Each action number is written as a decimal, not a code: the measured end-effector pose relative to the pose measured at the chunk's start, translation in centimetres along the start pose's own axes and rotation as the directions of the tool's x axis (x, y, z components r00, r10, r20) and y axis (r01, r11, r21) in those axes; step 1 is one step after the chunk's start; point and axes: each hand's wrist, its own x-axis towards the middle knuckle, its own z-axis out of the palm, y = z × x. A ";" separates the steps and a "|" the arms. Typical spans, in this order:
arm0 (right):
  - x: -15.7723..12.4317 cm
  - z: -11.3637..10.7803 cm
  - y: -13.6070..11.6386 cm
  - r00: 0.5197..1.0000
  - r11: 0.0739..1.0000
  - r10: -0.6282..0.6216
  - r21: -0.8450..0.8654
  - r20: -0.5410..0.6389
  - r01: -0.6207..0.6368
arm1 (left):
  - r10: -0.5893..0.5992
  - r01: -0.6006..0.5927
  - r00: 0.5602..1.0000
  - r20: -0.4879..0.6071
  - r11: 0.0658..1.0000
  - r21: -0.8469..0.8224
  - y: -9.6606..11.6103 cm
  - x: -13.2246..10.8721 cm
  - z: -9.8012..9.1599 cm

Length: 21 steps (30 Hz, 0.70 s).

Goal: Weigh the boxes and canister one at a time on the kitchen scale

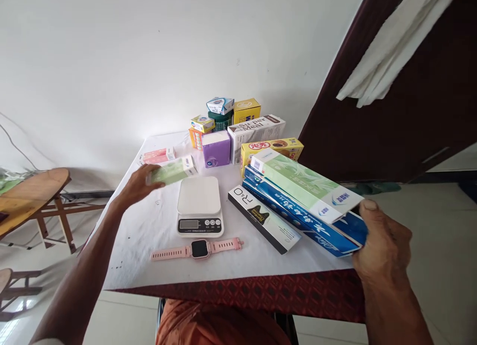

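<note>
My left hand (137, 184) is closed round a pale green box (173, 170), held just above the table to the left of a white kitchen scale (199, 206). My right hand (382, 245) grips the near end of a stack of long boxes: a green-and-white box (301, 183) on top of blue boxes (309, 221). The stack rests on the table's right side. A black-and-white long box (263, 217) lies beside the stack. A pink smartwatch (197, 248) lies flat in front of the scale.
At the back of the white table (149, 241) stand a purple box (216, 149), a white "Meal" carton (255, 132), a yellow biscuit box (276, 147), a pink box (158, 155) and several small boxes. A wooden table (32, 191) stands left. A dark door (395, 102) is on the right.
</note>
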 end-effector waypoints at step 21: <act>-1.1 0.9 -2.6 0.999 0.996 0.016 -0.086 -0.030 -0.019 | -0.349 0.358 0.933 -0.091 0.926 0.118 -7.7 7.3 1.8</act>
